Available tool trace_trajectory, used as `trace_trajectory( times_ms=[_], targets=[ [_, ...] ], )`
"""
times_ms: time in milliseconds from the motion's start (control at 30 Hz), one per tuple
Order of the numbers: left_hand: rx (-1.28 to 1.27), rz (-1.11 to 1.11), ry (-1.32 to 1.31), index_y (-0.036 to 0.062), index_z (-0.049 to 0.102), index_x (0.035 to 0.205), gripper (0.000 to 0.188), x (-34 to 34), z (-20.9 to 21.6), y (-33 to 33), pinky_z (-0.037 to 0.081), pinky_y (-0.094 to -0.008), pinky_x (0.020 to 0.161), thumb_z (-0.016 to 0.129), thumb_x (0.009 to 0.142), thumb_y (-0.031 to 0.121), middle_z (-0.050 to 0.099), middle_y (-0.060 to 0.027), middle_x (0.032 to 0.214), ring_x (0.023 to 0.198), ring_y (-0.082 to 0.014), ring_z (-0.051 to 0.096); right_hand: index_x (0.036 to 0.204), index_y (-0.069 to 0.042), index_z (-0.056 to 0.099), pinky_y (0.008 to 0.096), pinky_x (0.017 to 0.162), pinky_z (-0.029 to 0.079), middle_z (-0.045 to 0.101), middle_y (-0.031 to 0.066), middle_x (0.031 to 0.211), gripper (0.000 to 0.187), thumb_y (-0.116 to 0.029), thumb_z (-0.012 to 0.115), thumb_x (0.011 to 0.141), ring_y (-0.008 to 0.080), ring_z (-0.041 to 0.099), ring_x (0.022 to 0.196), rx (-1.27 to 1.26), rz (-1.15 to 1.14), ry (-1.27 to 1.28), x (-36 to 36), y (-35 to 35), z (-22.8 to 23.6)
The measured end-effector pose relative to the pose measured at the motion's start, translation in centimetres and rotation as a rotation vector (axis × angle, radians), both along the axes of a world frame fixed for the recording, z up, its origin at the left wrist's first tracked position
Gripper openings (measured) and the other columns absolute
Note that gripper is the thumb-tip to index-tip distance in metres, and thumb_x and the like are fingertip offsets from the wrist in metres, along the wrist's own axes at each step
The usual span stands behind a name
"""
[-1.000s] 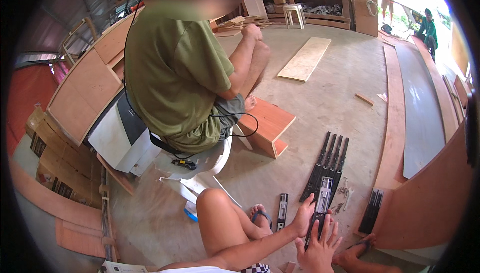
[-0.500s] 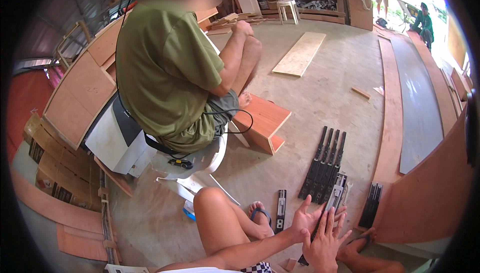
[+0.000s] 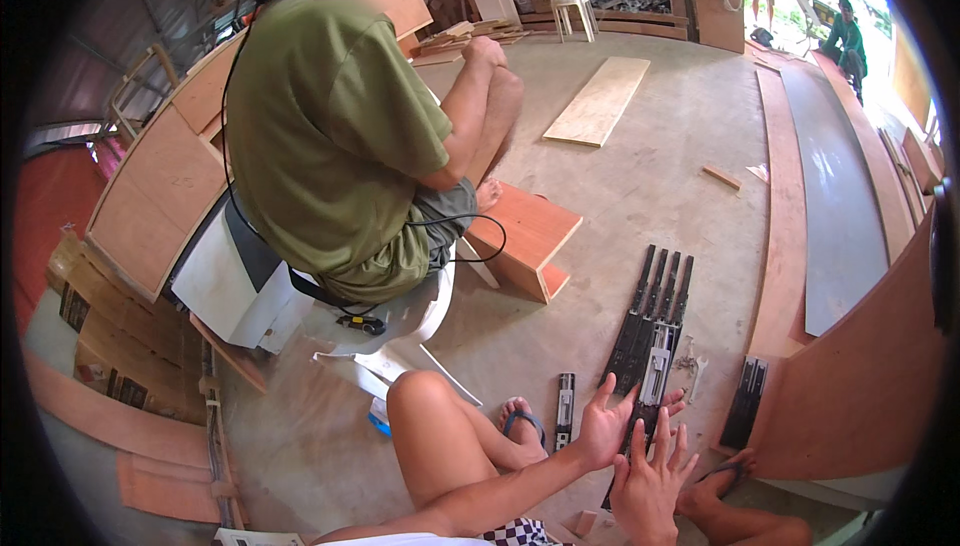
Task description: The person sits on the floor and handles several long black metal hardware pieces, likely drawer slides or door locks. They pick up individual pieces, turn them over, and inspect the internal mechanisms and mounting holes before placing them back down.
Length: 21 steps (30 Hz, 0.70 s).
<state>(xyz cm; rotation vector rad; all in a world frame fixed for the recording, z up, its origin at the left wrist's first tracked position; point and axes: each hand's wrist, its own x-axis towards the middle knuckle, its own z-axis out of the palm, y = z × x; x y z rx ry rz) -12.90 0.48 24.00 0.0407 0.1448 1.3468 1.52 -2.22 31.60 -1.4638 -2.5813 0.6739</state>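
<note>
A long black and silver drawer slide (image 3: 655,374) tilts across my left hand (image 3: 604,428), which supports it with the thumb raised and the fingertips showing past its far side. Over the slide's lower part is my right hand (image 3: 648,486), fingers spread and nothing gripped; whether it touches the metal is unclear. Beyond my hands, several black drawer slides (image 3: 627,344) lie side by side on the floor, partly covered by the held one. A shorter slide (image 3: 565,409) rests near my foot. Right of the held slide lies a wrench (image 3: 698,378).
More slides (image 3: 742,403) lie by a brown panel (image 3: 840,386) at right. A person in a green shirt (image 3: 330,136) sits on a white chair (image 3: 400,331) ahead left, beside an orange-brown wooden piece (image 3: 530,221). A board (image 3: 600,101) lies farther off.
The held drawer slide has shifted farther away from me, over the row on the floor. My right hand has drawn back slightly from it; my left hand still supports it.
</note>
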Motion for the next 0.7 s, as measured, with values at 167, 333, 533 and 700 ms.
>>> trace_trajectory(
  times_ms=[167,333,533,700],
  targets=[
    [0.002,0.006,0.004,0.0127,0.017,0.168,0.095,0.6,-1.4,-0.1,0.026,-0.0538,0.127,0.037,0.1,0.076,0.033,-0.0212,0.168,0.154,-0.0365,0.035,0.146,-0.008,0.057,0.0685,0.106,0.041,0.044,0.0176,0.158,0.05,-0.031,0.058,0.102,0.0418,0.044,0.14,0.301,0.051,-0.022,0.4,-0.7,-1.3],
    [0.037,0.05,0.028,0.0165,0.024,0.166,0.088,0.1,-1.6,0.3,0.036,-0.0487,0.12,0.036,0.101,0.075,0.046,-0.0158,0.158,0.143,-0.0308,0.049,0.151,-0.018,0.057,0.0696,0.113,0.034,0.038,0.0147,0.166,0.048,-0.034,0.055,0.106,0.0459,0.036,0.147,0.193,0.067,0.056,0.8,-0.9,0.1],
    [0.032,0.138,0.042,0.019,0.027,0.165,0.084,-1.0,-1.7,0.7,0.04,-0.0503,0.117,0.037,0.102,0.074,0.049,-0.0155,0.155,0.141,-0.0299,0.052,0.146,-0.016,0.062,0.0578,0.113,0.038,0.049,0.0185,0.157,0.044,-0.024,0.058,0.103,0.0467,0.046,0.139,0.211,0.134,0.08,0.8,-0.8,1.0],
    [0.005,0.146,0.017,0.019,0.03,0.163,0.082,-1.1,-2.1,0.8,0.042,-0.0508,0.115,0.038,0.102,0.073,0.051,-0.0146,0.152,0.139,-0.0302,0.053,0.144,-0.011,0.063,0.0539,0.111,0.041,0.05,0.0253,0.153,0.045,-0.016,0.061,0.099,0.0472,0.05,0.133,0.189,0.217,0.197,1.2,-0.3,0.3]
  ],
)
